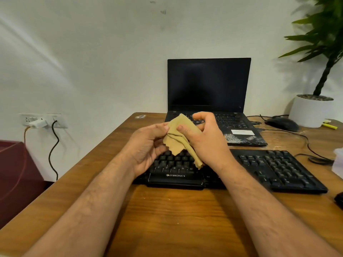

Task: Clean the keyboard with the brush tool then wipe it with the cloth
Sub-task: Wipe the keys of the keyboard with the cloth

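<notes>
The keyboard (232, 167) under my hands reads ZEBRONICS on its front edge; the laptop (215, 108) behind it shows ThinkPad on its palm rest, beside a white sticker too blurred to read; I hold the tan cloth (179, 138) above the left half of the keys; my left hand (146, 147) pinches its upper left edge, thumb on top; my right hand (202, 138) grips the other side, thumb pressed into the fabric, the rest hanging down.

keyboard (274, 167) partly behind hands (202, 141)
</notes>
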`<action>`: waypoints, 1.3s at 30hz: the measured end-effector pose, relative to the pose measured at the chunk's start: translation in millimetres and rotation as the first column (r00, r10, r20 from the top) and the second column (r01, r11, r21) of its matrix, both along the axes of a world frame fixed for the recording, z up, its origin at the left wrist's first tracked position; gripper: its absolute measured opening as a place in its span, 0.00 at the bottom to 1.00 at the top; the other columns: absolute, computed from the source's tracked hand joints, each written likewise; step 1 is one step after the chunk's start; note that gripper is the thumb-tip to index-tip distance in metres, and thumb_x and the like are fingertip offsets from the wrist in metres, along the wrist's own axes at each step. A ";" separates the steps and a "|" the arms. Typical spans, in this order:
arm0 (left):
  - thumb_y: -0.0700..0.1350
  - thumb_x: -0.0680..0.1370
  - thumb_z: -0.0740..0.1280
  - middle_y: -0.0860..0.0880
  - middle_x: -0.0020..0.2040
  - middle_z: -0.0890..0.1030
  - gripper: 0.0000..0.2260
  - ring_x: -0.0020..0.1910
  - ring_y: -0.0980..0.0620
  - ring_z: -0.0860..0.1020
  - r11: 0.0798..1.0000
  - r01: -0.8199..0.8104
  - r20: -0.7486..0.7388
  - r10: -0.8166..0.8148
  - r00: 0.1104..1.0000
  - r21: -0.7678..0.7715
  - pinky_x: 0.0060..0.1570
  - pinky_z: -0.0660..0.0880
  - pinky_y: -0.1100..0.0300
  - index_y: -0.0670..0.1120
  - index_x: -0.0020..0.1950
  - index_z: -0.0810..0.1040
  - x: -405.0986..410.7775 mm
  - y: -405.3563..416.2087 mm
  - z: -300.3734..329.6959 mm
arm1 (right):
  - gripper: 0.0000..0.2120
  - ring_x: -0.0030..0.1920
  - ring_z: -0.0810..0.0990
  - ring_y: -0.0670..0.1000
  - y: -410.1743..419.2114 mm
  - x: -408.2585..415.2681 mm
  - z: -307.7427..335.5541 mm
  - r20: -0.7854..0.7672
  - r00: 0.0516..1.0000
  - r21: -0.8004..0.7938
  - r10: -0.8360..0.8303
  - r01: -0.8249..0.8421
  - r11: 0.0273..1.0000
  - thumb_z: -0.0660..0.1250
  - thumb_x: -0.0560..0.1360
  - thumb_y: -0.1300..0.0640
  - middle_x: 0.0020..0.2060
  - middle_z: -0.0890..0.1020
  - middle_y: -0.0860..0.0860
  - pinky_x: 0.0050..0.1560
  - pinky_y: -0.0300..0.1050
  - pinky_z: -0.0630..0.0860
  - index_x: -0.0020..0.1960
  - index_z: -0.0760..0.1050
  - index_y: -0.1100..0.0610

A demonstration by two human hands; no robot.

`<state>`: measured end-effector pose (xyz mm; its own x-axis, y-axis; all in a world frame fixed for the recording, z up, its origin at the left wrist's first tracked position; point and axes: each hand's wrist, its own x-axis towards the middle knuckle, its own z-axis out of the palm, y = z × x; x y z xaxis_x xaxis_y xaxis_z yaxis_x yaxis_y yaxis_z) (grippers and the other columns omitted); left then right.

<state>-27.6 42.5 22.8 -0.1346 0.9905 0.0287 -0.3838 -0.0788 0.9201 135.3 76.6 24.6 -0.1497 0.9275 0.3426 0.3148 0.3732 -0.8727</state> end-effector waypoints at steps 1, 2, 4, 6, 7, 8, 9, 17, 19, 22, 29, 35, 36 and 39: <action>0.36 0.81 0.66 0.40 0.49 0.85 0.10 0.44 0.49 0.85 1.000 0.004 -0.007 -0.004 1.000 -0.020 0.42 0.84 0.58 0.36 0.60 0.80 -1.4 2.7 1.7 | 0.20 0.49 0.77 0.44 0.7 0.2 -1.0 0.019 1.000 0.046 -0.018 0.017 0.999 0.72 0.74 0.42 0.50 0.76 0.47 0.42 0.39 0.69 0.60 0.68 0.45; 0.36 0.81 0.66 0.39 0.50 0.85 0.10 0.46 0.48 0.85 1.000 -0.002 0.001 0.002 1.000 -0.031 0.43 0.84 0.58 0.35 0.60 0.80 -1.8 4.4 2.8 | 0.18 0.49 0.75 0.42 1.1 -0.1 -1.6 0.049 0.998 0.096 -0.027 0.022 0.995 0.71 0.74 0.41 0.50 0.74 0.46 0.43 0.38 0.68 0.58 0.69 0.46; 0.35 0.80 0.66 0.37 0.53 0.85 0.11 0.50 0.45 0.84 1.000 -0.020 0.035 0.021 0.999 -0.024 0.46 0.84 0.55 0.35 0.61 0.81 -2.7 8.0 -0.6 | 0.18 0.52 0.73 0.38 -0.8 -1.6 -1.5 0.118 0.993 0.140 0.022 -0.039 0.989 0.69 0.72 0.35 0.53 0.72 0.44 0.45 0.35 0.68 0.54 0.76 0.46; 0.36 0.80 0.67 0.37 0.54 0.85 0.11 0.50 0.46 0.84 1.000 -0.028 0.054 0.028 0.998 0.001 0.46 0.84 0.56 0.36 0.61 0.81 -2.3 9.6 -5.5 | 0.22 0.52 0.72 0.35 -3.3 -3.0 -2.1 0.162 0.985 0.140 0.060 -0.083 0.987 0.72 0.67 0.34 0.53 0.72 0.40 0.46 0.30 0.67 0.53 0.78 0.46; 0.36 0.79 0.68 0.38 0.52 0.85 0.11 0.47 0.48 0.85 0.999 -0.036 0.050 0.036 0.998 0.010 0.45 0.84 0.57 0.37 0.60 0.82 -1.9 10.1 -7.3 | 0.21 0.52 0.72 0.33 -2.5 -4.0 -3.4 0.173 0.984 0.161 0.051 -0.079 0.984 0.74 0.66 0.35 0.53 0.72 0.39 0.46 0.29 0.68 0.54 0.78 0.45; 0.36 0.79 0.68 0.39 0.50 0.86 0.10 0.44 0.49 0.85 0.999 -0.051 0.038 0.050 0.998 0.012 0.44 0.84 0.58 0.37 0.59 0.82 -1.1 10.9 -8.3 | 0.18 0.52 0.73 0.33 -0.3 -5.0 -5.3 0.166 0.986 0.191 0.027 -0.059 0.980 0.75 0.68 0.38 0.52 0.74 0.39 0.47 0.29 0.69 0.54 0.79 0.45; 0.36 0.78 0.69 0.41 0.47 0.86 0.09 0.41 0.51 0.85 0.997 -0.071 0.023 0.071 0.997 0.011 0.42 0.84 0.59 0.38 0.57 0.83 -0.4 11.6 -9.0 | 0.13 0.51 0.75 0.34 2.3 -5.4 -6.4 0.131 0.991 0.209 -0.001 -0.027 0.977 0.74 0.72 0.41 0.51 0.76 0.39 0.48 0.31 0.71 0.53 0.81 0.46; 0.36 0.78 0.71 0.44 0.42 0.86 0.04 0.35 0.54 0.84 0.985 -0.172 -0.051 0.173 0.984 0.014 0.29 0.78 0.66 0.40 0.52 0.83 6.6 4.3 -7.0 | 0.05 0.44 0.77 0.29 1.3 -4.5 1.2 -0.080 0.989 0.217 -0.127 0.141 0.966 0.72 0.76 0.48 0.39 0.83 0.37 0.40 0.26 0.72 0.50 0.84 0.45; 0.39 0.79 0.70 0.44 0.42 0.86 0.04 0.36 0.53 0.83 0.989 -0.144 -0.060 0.146 0.987 0.035 0.32 0.79 0.64 0.41 0.51 0.84 11.6 4.1 -6.9 | 0.07 0.47 0.78 0.34 -7.5 -11.3 -1.1 0.088 0.993 0.314 -0.080 0.048 0.948 0.72 0.75 0.46 0.42 0.82 0.38 0.42 0.26 0.72 0.52 0.84 0.45; 0.49 0.78 0.71 0.45 0.42 0.86 0.11 0.38 0.53 0.83 0.992 -0.121 -0.001 0.121 0.993 0.045 0.33 0.79 0.63 0.41 0.51 0.84 11.6 1.1 -4.8 | 0.20 0.53 0.70 0.40 -9.9 -13.6 -6.1 0.327 0.931 0.456 -0.165 -0.002 0.890 0.72 0.71 0.38 0.50 0.75 0.42 0.48 0.29 0.66 0.60 0.81 0.44; 0.43 0.81 0.67 0.44 0.43 0.86 0.09 0.36 0.53 0.84 1.000 -0.010 -0.039 0.009 0.999 -0.029 0.36 0.83 0.61 0.40 0.56 0.82 1.6 -6.8 2.3 | 0.32 0.64 0.71 0.41 -7.3 -18.6 -12.9 0.380 0.925 0.340 0.019 -0.159 0.927 0.68 0.72 0.67 0.68 0.70 0.43 0.67 0.28 0.63 0.74 0.69 0.49; 0.48 0.82 0.66 0.49 0.49 0.86 0.08 0.48 0.52 0.84 0.894 -0.429 -0.783 0.355 0.511 0.126 0.55 0.80 0.54 0.49 0.55 0.85 -56.9 2.6 5.9 | 0.15 0.50 0.73 0.36 2.8 -10.0 -8.6 0.302 0.944 0.286 -0.135 0.045 0.957 0.68 0.77 0.61 0.54 0.75 0.40 0.58 0.32 0.73 0.60 0.81 0.46; 0.48 0.82 0.67 0.50 0.52 0.85 0.07 0.51 0.52 0.82 0.871 -0.476 -0.837 0.347 0.423 0.121 0.60 0.77 0.53 0.51 0.55 0.85 -64.8 4.7 -1.5 | 0.12 0.48 0.73 0.36 2.5 -9.7 -10.7 0.363 0.923 0.289 -0.125 0.016 0.957 0.69 0.78 0.56 0.52 0.76 0.40 0.54 0.30 0.72 0.58 0.82 0.44; 0.47 0.81 0.69 0.50 0.55 0.84 0.05 0.55 0.51 0.80 0.872 -0.482 -0.858 0.180 0.481 -0.088 0.66 0.73 0.49 0.52 0.52 0.84 -74.7 9.6 -24.3 | 0.08 0.46 0.77 0.40 -4.6 -17.8 -13.8 0.481 0.871 0.310 -0.101 -0.061 0.949 0.70 0.77 0.49 0.46 0.80 0.41 0.51 0.39 0.76 0.55 0.83 0.42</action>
